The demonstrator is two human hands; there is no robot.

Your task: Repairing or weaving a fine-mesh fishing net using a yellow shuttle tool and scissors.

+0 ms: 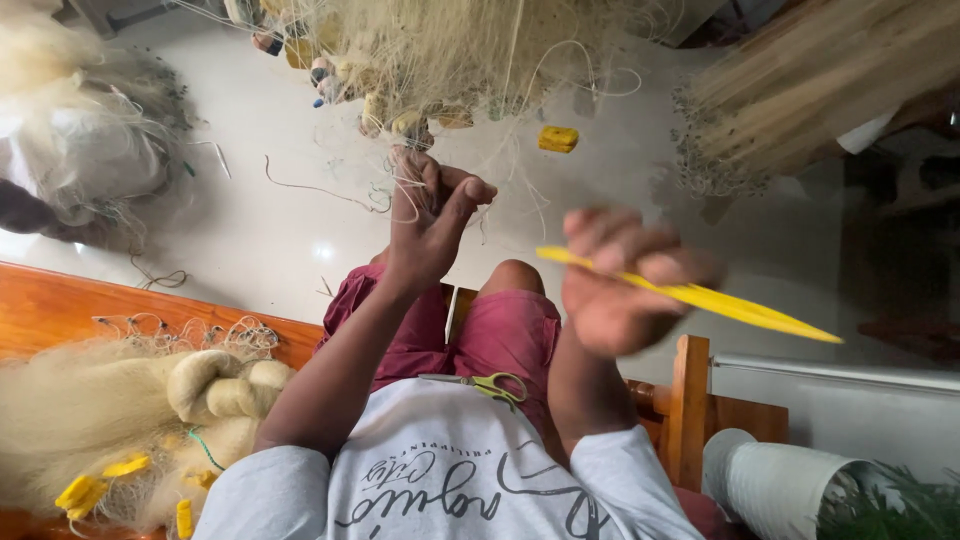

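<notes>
Scissors with green-and-yellow handles (492,385) lie on our lap, and we place everything from them. Above them, our left hand (428,225) pinches strands of the pale, fine-meshed fishing net (450,50) hanging overhead. Up and to the right, our right hand (615,280), blurred, is clenched around a long yellow plastic netting needle (700,296). Far left, a bundled cream net (110,410) rests on a wooden bench (50,305).

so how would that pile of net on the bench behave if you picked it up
The net pile would probably be floppy: it slumps in soft folds and knots. It looks light for its bulk, being fine pale mesh. It would likely snag, since loose loops trail along the bench and yellow floats hang in it.
</notes>
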